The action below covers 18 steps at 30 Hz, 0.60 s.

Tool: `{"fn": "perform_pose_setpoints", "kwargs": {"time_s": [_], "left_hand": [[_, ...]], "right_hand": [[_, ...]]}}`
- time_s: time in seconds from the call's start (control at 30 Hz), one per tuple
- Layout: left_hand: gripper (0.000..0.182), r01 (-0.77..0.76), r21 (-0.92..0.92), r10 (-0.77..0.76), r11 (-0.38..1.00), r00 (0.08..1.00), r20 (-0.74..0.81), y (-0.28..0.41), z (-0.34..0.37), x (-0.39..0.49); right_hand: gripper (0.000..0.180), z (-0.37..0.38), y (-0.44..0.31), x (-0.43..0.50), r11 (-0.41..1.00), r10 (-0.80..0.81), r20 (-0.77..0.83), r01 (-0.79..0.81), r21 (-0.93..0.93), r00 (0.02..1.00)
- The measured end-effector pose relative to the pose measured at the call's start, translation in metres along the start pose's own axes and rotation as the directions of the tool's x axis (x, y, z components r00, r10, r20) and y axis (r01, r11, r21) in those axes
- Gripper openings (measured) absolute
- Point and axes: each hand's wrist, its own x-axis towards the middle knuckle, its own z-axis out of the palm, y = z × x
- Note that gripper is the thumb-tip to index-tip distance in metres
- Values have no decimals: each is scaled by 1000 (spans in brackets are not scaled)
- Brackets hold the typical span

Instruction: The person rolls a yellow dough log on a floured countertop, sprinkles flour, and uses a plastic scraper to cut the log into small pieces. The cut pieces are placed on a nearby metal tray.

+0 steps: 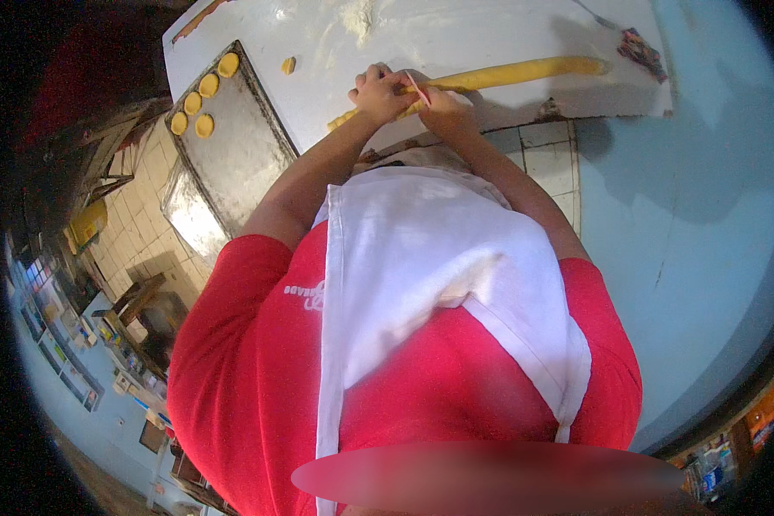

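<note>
A long rope of yellow dough [516,73] lies across the white table. My left hand [380,95] is at its left end, with thumb and fingers around the dough beside a thin flat pink-and-white cutter [418,89]. The cutter is seen edge-on, in the grip of my right hand [449,113], and stands across the rope. Nearer my body, a row of small dough pieces [341,120] runs under my left wrist, which hides part of it. One loose dough piece [288,65] sits on the table beyond my left hand.
On the left, a worn metal baking tray [238,155] carries several round yellow dough pieces [208,85]. Flour [359,19] is heaped at the table's far side. A dark, patterned cloth-like item [642,55] lies at the right end, beside a blue wall [703,193].
</note>
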Motion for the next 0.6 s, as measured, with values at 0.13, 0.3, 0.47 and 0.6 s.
{"fn": "perform_pose_setpoints", "kwargs": {"time_s": [0.13,0.3,0.47,0.6], "left_hand": [[47,-17,-49,17,999,1000,4,-3,0,-1],[47,-36,-78,34,996,999,-16,5,1,1],[42,-5,-44,7,999,999,36,16,0,9],[38,-9,-25,10,1000,1000,27,16,1,10]], "right_hand": [[30,-26,-4,-8,993,-91,-40,94,74,995],[40,-53,16,-15,969,44,-247,19,248,968],[44,-36,42,-3,981,79,-81,-64,183,994],[31,-9,46,-11,981,-101,-181,128,143,978]]}}
